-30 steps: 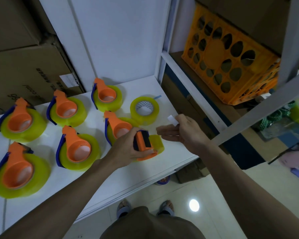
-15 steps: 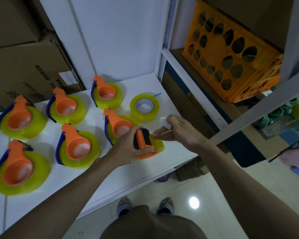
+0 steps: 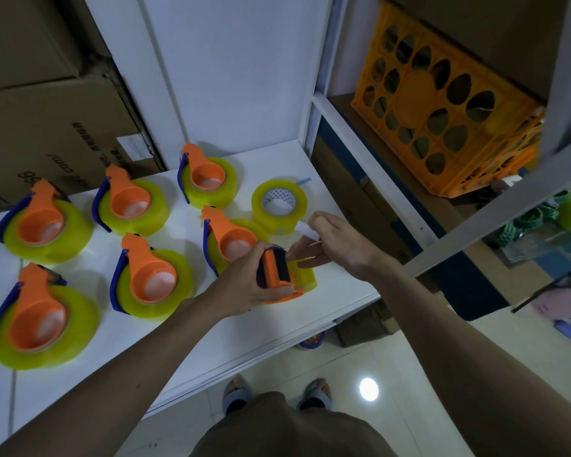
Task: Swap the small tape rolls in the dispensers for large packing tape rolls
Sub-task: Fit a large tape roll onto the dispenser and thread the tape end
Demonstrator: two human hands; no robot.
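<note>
Leftmost, we note stacked cardboard boxes (image 3: 47, 127) with dark printing on the side; only "com/" and the digits "96" can be read, and a white label (image 3: 134, 147) on the box is too small to read.

On the white counter (image 3: 185, 324) we count six orange dispensers lying flat, each loaded with a large yellow tape roll: two at the left edge (image 3: 42, 222) (image 3: 37, 319), two in the middle (image 3: 131, 202) (image 3: 150, 280), one at the rear (image 3: 208, 179) and one (image 3: 233, 240) just beside the left hand. Each points its narrow orange neck away from us, long axis running front to back.

Our left hand (image 3: 244, 282) grips a seventh dispenser (image 3: 277, 275), tilted up on its side near the counter's front right edge, its black and orange head facing upward. Our right hand (image 3: 330, 242) pinches the tape end at that head, with a small white slip (image 3: 305, 229) between the fingers.

One loose yellow tape roll (image 3: 279, 206) lies flat behind the hands, with a blue tab at its far edge.

At right, one orange crate (image 3: 442, 120) sits on a shelf.
</note>
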